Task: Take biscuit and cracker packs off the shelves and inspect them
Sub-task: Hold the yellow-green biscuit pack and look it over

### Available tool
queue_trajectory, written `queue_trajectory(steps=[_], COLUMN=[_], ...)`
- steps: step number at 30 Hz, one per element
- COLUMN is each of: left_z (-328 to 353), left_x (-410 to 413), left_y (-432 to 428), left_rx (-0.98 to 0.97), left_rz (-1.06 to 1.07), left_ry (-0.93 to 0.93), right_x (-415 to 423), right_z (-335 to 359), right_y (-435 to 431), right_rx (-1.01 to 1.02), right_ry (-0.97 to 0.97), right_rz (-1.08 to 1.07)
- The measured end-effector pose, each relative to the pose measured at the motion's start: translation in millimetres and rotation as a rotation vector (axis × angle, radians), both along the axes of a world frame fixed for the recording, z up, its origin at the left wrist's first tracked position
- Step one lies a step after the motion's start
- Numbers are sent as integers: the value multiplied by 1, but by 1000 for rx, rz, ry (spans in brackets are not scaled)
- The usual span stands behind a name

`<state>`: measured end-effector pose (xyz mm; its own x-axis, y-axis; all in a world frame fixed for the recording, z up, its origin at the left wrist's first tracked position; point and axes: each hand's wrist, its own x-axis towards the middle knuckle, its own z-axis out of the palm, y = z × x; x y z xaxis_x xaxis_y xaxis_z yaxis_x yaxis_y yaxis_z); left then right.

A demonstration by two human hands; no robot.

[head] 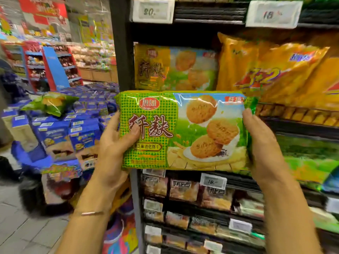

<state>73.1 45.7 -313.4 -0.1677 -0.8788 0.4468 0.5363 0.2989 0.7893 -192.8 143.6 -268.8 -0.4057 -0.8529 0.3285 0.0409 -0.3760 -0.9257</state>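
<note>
The green biscuit pack (183,131) is off the shelf (211,13) and held flat and level in front of it, printed face toward the camera, just below a yellow pack (174,68) of the same design and beside the orange snack bags (275,70); it looks light, a glossy film wrapper that will be slippery and crinkly, stiffened only by brittle biscuits inside, so squeezing the middle risks breakage; the two short ends seem the safest places to hold it; the left hand (113,142) grips the left end, its thumb pressed on the front near the red lettering and the other fingers (114,119) curled behind; the right hand (264,143) grips the right end, thumb on the front edge, the rest hidden behind the pack; both hands are grasping, neither released.
</note>
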Motion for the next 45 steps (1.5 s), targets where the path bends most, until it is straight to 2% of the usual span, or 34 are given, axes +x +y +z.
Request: queue_trajectory(steps=[5,8,12,16,21,24,27,29,33,39,42,45], left_z=[-57,-80,-93,-97,-93,-87,-82,-79,-79,-87,-87,-95], left_x=[3,5,13,21,18,14,10,9,15,13,9,6], left_y=[17,24,21,20,24,32,42,45,43,49,54,54], left_rx=[131,284,352,523,716,808,843,845,861,884,828,760], left_rz=[-68,-127,-150,-271,-581,-754,-863,-905,-919,-970,-998,-863], left_ry=[-211,-209,-167,-70,86,113,82,72,-6,13,-2,80], right_x=[5,11,17,24,36,48,57,61,63,63,63,50], right_z=[-27,-35,-45,-53,-69,-71,-69,-65,-70,-72,-71,-74], right_y=[22,33,43,51,53,51,50,48,49,57,60,66], right_rx=[109,176,255,212,61,-101,-174,-147,-176,-156,-89,-72], right_ry=[90,150,84,-68,-380,-392,-244,-271,-365,-360,-305,-290], right_rz=[-105,-120,17,108,306,416,353,228,115,87,107,235])
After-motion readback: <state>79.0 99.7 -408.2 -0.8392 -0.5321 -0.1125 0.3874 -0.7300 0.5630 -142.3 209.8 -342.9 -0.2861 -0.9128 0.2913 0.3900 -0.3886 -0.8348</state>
